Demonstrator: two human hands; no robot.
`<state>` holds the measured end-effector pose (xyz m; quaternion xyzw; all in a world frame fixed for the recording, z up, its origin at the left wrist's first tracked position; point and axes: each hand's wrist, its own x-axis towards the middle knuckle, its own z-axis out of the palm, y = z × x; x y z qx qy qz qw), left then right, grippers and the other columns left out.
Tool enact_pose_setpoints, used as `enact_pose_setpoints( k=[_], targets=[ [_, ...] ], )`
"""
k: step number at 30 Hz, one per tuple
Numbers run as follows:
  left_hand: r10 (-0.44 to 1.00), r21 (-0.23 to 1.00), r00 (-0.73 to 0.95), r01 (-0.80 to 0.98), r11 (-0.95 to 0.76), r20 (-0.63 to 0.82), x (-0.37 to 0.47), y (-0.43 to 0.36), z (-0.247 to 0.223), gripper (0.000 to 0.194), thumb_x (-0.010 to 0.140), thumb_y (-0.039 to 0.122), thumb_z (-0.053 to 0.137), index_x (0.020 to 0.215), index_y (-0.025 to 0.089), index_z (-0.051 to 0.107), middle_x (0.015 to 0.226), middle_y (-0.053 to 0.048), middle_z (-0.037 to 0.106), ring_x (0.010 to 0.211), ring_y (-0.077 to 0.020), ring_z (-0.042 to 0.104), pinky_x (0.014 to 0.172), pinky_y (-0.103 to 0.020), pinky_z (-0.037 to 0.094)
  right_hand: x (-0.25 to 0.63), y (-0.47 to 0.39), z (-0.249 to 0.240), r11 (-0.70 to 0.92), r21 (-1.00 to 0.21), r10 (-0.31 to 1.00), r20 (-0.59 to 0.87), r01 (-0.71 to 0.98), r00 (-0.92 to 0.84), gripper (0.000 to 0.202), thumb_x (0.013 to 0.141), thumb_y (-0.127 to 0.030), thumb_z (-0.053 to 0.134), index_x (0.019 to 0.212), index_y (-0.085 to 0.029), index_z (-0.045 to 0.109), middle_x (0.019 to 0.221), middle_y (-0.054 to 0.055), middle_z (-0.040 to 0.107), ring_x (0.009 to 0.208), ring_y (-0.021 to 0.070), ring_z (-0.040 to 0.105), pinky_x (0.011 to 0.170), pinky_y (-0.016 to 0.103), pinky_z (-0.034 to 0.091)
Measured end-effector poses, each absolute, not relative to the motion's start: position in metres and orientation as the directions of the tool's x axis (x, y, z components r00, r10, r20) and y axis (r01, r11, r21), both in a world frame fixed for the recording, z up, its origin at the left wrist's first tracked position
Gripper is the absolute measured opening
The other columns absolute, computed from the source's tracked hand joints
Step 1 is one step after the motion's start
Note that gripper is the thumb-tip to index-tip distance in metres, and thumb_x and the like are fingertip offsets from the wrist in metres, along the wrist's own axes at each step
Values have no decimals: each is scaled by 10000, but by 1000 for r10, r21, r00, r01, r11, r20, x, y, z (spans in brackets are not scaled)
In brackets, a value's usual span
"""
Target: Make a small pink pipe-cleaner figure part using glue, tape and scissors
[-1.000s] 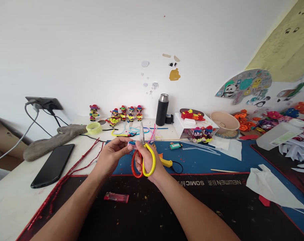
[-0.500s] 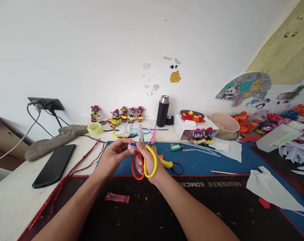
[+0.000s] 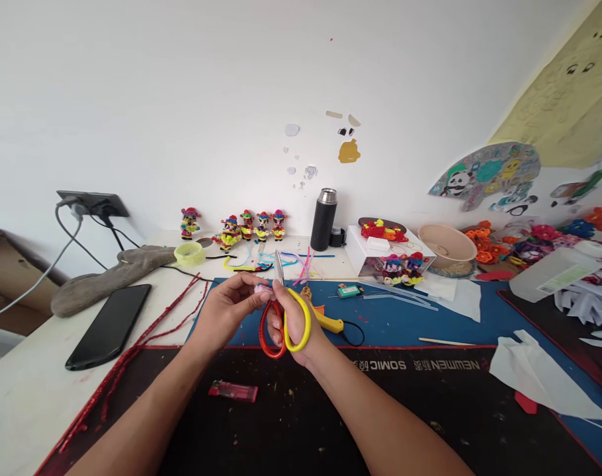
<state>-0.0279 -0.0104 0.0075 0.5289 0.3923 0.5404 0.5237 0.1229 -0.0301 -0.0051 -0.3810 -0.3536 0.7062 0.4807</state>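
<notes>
Above the blue mat, my left hand (image 3: 234, 307) pinches a small pink and lilac fuzzy piece (image 3: 264, 289) between thumb and fingertips. My right hand (image 3: 292, 320) is closed on a pair of scissors with one red and one yellow handle loop (image 3: 308, 330). The scissor blades (image 3: 279, 268) point up and away, just right of the fuzzy piece, and look closed. My right fingertips are partly hidden behind the handles, close to my left fingertips.
A red lighter (image 3: 233, 391) lies on the black mat (image 3: 281, 430). Beyond my hands are a yellow glue gun (image 3: 331, 322), a green lighter (image 3: 349, 291), a black flask (image 3: 323, 221) and several small figures (image 3: 230, 233). A phone (image 3: 108, 326) lies at left.
The fuzzy piece has turned slightly in my left fingertips, and its blue part shows less. Both hands keep nearly the same place; the whole view has shifted a little.
</notes>
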Motion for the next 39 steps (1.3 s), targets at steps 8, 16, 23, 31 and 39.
enact_pose_setpoints(
  k=[8, 16, 23, 31, 39],
  targets=[
    [982, 983, 109, -110, -144, 155, -27, -11, 10, 385, 676, 463, 1015, 870, 207, 802, 806, -42, 770, 686, -179, 648, 649, -295, 525, 122, -31, -3, -277, -874, 951, -191, -400, -241, 682, 751, -860, 772, 901, -217, 601, 446, -115, 458, 310, 88, 385, 333, 209, 291],
    [972, 952, 184, -294, -87, 145, -30, -7, 2, 418, 838, 553, 888, 982, 163, 843, 765, -62, 716, 674, -176, 601, 625, -288, 476, 124, -30, -3, -254, -870, 954, -154, -423, -255, 637, 796, -826, 759, 822, -209, 604, 448, -106, 433, 313, 82, 367, 342, 222, 270],
    [970, 931, 236, -365, 24, 67, -29, -8, 6, 320, 786, 440, 951, 825, 166, 790, 742, -38, 689, 640, -144, 587, 590, -253, 444, 124, -31, -5, -268, -866, 947, -155, -422, -282, 634, 810, -826, 747, 819, -211, 594, 445, -110, 432, 306, 81, 360, 343, 225, 267],
    [961, 899, 276, -423, 113, 9, -31, -7, 6, 304, 740, 376, 991, 827, 159, 797, 762, -40, 702, 651, -132, 601, 593, -233, 466, 123, -30, -4, -284, -866, 942, -171, -413, -289, 644, 801, -825, 755, 824, -200, 605, 454, -110, 437, 310, 77, 362, 350, 222, 267],
    [951, 877, 303, -441, 192, -56, -32, -7, 7, 326, 697, 372, 1019, 845, 154, 826, 765, -40, 687, 650, -124, 598, 587, -216, 481, 123, -31, -6, -291, -863, 940, -177, -413, -293, 668, 772, -840, 762, 825, -194, 602, 443, -110, 440, 306, 73, 356, 337, 210, 257]
  ],
)
